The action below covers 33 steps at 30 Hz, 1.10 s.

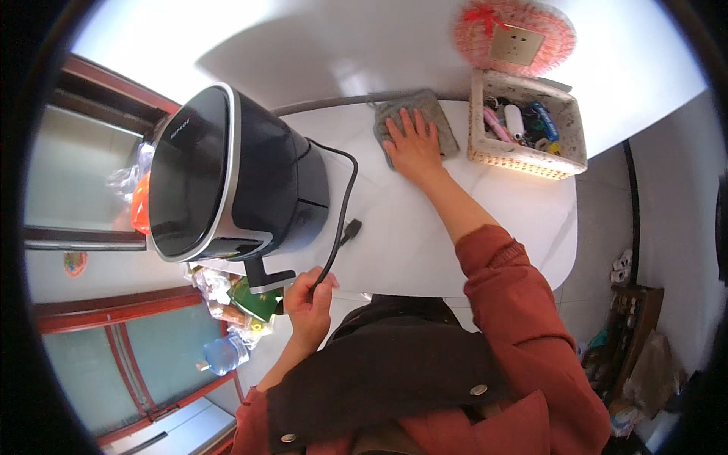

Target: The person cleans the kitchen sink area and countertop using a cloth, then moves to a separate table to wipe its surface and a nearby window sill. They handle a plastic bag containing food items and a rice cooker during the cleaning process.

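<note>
My left hand (pixel 309 301) is closed around a black power cord (pixel 345 199) at the front edge of the white table (pixel 409 244). That cord runs from the back of a black air fryer (pixel 267 165) with a silver trim and handle, standing on the table's left side. The cord's plug (pixel 351 229) lies on the tabletop. Flat on a folded grey-green cloth (pixel 446 128) near the wall rests my right hand (pixel 417 147), fingers spread and pressing down.
A woven basket (pixel 529 162) holding pens and small items stands at the table's right rear. Above it is a wall socket (pixel 516 45) with a pink frilled surround. Bags (pixel 213 284) and a large water bottle (pixel 226 354) are at the left, beyond the table.
</note>
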Tool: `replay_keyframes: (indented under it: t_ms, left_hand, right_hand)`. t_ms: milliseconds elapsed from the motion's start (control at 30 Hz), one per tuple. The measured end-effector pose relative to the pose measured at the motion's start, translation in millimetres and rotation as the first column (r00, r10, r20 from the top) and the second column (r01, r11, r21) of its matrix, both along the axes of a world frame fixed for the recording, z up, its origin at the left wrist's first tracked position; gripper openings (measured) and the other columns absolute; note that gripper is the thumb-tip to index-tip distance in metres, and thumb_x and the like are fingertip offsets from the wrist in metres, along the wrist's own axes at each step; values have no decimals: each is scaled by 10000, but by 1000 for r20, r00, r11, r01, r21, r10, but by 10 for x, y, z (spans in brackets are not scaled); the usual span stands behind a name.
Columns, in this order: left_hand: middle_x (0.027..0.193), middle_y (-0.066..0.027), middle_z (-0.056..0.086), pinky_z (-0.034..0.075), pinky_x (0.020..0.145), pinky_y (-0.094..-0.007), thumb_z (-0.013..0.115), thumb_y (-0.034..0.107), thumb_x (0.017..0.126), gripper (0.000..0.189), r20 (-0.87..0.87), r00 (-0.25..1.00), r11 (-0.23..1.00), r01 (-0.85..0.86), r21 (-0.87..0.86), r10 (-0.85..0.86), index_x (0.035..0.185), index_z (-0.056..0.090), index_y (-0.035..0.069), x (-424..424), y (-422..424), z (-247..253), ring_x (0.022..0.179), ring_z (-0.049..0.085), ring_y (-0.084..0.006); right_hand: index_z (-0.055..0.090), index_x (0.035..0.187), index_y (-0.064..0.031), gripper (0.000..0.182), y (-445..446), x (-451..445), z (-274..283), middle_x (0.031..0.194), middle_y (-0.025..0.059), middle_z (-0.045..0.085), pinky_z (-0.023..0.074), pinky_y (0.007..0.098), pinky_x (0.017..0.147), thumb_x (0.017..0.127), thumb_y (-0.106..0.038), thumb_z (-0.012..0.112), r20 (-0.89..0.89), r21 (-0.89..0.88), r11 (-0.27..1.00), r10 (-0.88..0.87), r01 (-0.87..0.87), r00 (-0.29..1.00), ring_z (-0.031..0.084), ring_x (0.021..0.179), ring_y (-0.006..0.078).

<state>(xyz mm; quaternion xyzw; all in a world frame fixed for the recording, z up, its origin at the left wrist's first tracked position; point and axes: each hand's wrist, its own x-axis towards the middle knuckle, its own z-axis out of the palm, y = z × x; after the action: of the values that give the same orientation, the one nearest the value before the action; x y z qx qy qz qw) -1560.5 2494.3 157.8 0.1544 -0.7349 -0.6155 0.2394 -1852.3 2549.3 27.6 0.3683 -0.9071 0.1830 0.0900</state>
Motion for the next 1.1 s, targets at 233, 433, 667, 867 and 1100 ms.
replay_keyframes:
  t_ms: [233, 433, 667, 867, 1100]
  left_hand:
    - [645, -38, 478, 349, 523, -240, 424, 136, 914, 204, 67, 997, 911, -1, 413, -29, 773, 473, -2, 359, -51, 309, 561, 408, -89]
    - [579, 33, 432, 275, 479, -200, 461, 333, 921, 379, 345, 937, 973, -23, 229, -59, 936, 590, -24, 551, -36, 684, 518, 363, -49]
    - [604, 9, 454, 305, 504, -204, 474, 355, 916, 409, 372, 927, 949, -149, 278, 37, 932, 584, -38, 632, 93, 601, 551, 399, -62]
    - [582, 9, 424, 291, 500, -219, 435, 244, 933, 316, 256, 965, 921, -157, 356, 65, 958, 557, -47, 679, -89, 616, 525, 362, -69]
    - [570, 45, 385, 213, 460, -177, 448, 294, 937, 340, 342, 930, 949, 24, 313, -136, 1001, 557, -21, 487, -271, 858, 504, 308, -30]
  right_hand:
    - [458, 1266, -200, 435, 305, 857, 90, 1400, 68, 326, 223, 475, 1007, 859, -350, 489, 53, 52, 876, 476, -479, 878, 263, 1294, 284]
    - [441, 1283, -211, 428, -262, 495, 73, 1395, 57, 331, 216, 466, 1009, 880, -353, 452, -12, 26, 938, 346, -346, 938, 262, 1290, 278]
    - [398, 1318, -209, 416, -1229, 79, 24, 1410, 48, 308, 187, 474, 1031, 929, -346, 345, 89, 12, 971, 238, -240, 967, 230, 1304, 285]
    - [458, 1271, -175, 413, -307, 1091, 0, 1376, 60, 359, 253, 460, 982, 874, -289, 460, 71, -13, 966, 258, -258, 964, 273, 1280, 294]
    - [558, 1154, -180, 420, 212, 2131, 88, 1281, 30, 458, 348, 431, 871, 743, -247, 613, 120, -165, 880, 466, -446, 876, 401, 1151, 268]
